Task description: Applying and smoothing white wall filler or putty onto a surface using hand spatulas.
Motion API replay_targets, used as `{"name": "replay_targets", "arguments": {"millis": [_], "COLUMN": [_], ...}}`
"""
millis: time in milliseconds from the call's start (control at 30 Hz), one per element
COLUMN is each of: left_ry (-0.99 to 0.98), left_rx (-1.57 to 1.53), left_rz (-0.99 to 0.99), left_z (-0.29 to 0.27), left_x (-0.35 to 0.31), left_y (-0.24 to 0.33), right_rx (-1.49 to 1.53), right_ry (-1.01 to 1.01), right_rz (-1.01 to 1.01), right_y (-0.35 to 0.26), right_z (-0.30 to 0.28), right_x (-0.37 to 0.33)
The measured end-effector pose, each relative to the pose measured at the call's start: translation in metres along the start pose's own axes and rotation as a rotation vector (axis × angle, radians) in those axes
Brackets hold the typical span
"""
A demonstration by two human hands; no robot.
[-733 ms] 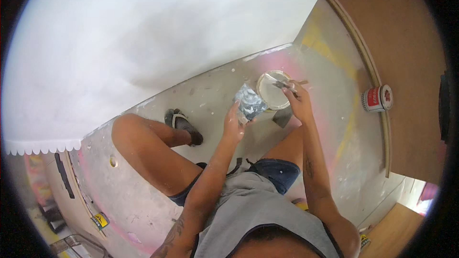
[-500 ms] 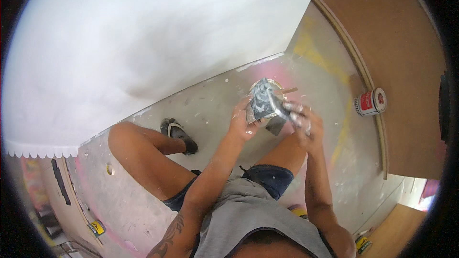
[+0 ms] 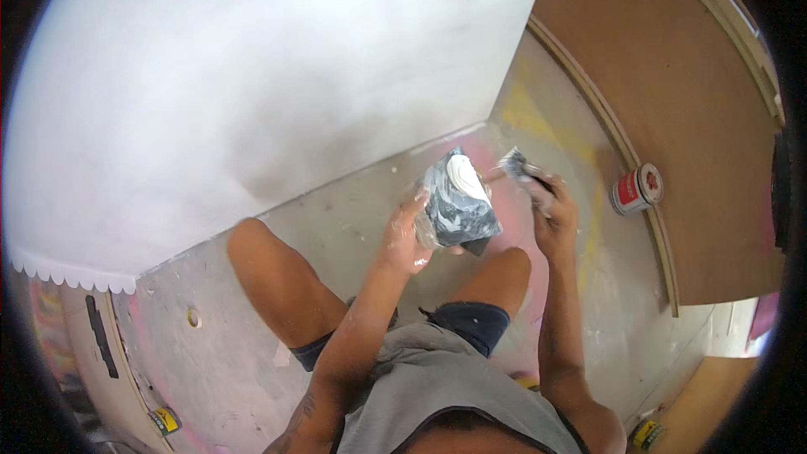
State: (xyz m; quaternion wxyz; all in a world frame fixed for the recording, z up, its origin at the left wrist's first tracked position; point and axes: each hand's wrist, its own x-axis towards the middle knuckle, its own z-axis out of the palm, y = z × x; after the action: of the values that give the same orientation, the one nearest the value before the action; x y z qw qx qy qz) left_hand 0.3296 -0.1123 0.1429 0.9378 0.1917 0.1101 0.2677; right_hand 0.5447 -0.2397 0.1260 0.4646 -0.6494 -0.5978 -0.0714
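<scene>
My left hand is closed on the edge of a dark flat plate, its face streaked with grey and white. A thick dollop of white paste lies on the plate's upper part. White smears show on the left fingers. To the right of the plate, my right hand is wrapped round a small putty knife, held up apart from the plate, its blade smeared and blurred. A brown stick shows just behind, between plate and knife; what it rests in is hidden.
A white panel with a scalloped lower edge stands ahead and left. At the right, a brown board has a red and white can beside its edging. A tape roll lies on the paint-marked floor, with yellow-labelled cans near the lower rim.
The putty knife has lifted off the plate and moved right with my right hand. The plate now shows a white dollop and has turned more toward view. The round tin behind it is now hidden.
</scene>
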Motion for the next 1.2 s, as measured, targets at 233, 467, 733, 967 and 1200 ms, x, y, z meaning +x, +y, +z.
{"name": "replay_targets", "arguments": {"millis": [233,467,733,967,1200], "left_ry": [-0.190,-0.576,0.012,-0.209,0.086], "left_rx": [1.229,2.054,0.847,0.751,0.967], "left_rz": [0.642,0.651,0.115,0.220,0.488], "left_z": [-0.017,-0.055,-0.086,-0.029,-0.076], "left_x": [-0.037,-0.074,-0.102,-0.100,-0.061], "left_y": [0.023,0.092,0.110,0.167,0.132], "right_rx": [1.632,1.655,1.148,0.124,0.714], "right_ry": [0.348,0.227,0.167,-0.197,0.263], "right_rz": [1.150,1.042,0.268,0.064,-0.202], "right_y": [-0.107,-0.157,-0.185,-0.187,-0.203], "right_z": [0.050,0.050,0.083,0.129,0.145], "right_x": [-0.012,0.020,0.017,0.061,0.041]}}
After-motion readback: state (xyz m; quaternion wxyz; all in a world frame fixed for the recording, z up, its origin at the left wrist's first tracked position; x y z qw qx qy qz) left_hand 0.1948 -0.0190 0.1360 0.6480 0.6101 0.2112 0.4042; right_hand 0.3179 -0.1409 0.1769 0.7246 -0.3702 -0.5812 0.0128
